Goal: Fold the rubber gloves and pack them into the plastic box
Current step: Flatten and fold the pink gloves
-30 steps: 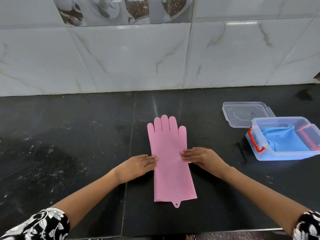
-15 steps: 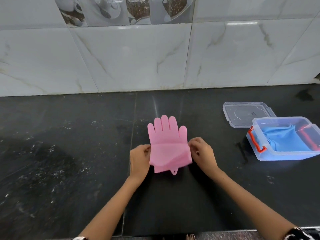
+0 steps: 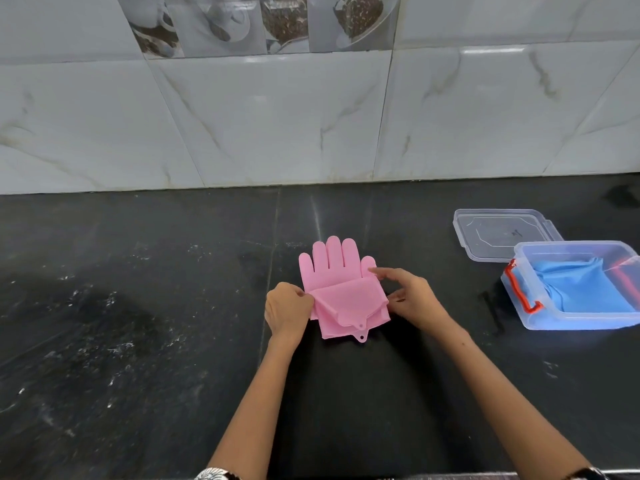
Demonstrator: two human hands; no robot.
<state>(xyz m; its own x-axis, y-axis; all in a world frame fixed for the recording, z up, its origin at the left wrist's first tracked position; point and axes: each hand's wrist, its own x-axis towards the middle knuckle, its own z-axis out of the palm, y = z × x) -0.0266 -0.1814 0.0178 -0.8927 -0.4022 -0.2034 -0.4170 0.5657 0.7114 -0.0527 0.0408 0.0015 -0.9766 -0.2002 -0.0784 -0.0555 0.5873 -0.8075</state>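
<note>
1. Pink rubber glove [image 3: 341, 289] lay on the black stone counter [image 3: 138, 323], approx. centre of view, finger end pointing toward the wall, cuff end doubled up over the palm.
2. Folded flap sat slightly skewed; its small hanging tab [image 3: 361, 325] showed at the near edge, w/ a second tab [image 3: 361, 337] peeking out just below it from the layer under.
3. Left hand [image 3: 287, 310] pinched the glove's left edge at the fold, thumb and fingers curled onto the rubber.
4. Right hand [image 3: 412, 299] was at the glove's right edge: index finger stretched out over the flap's far right corner near the glove's thumb, the other fingers bent, thumb touching the flap's right side. Looked like a light pinch on the flap, though the contact was partly hidden by the hand itself.
5. Plastic box [image 3: 575, 285], clear w/ a red latch [image 3: 519, 289] on its left end, stood on the counter well apart to the right of the pink glove, lid off.
6. Blue glove [image 3: 585, 289] lay inside the box, bunched, filling most of the bottom.
7. Clear lid [image 3: 502, 233] lay flat on the counter just behind the box, toward the wall, its near right corner hidden behind the box.
8. Behind the counter: marble-look wall tiles [image 3: 277, 126], w/ a strip of picture tiles [image 3: 259, 22] showing cups and coffee beans at top.
9. Patterned black-and-white sleeve [image 3: 214, 474] edges showed at the bottom of view.
</note>
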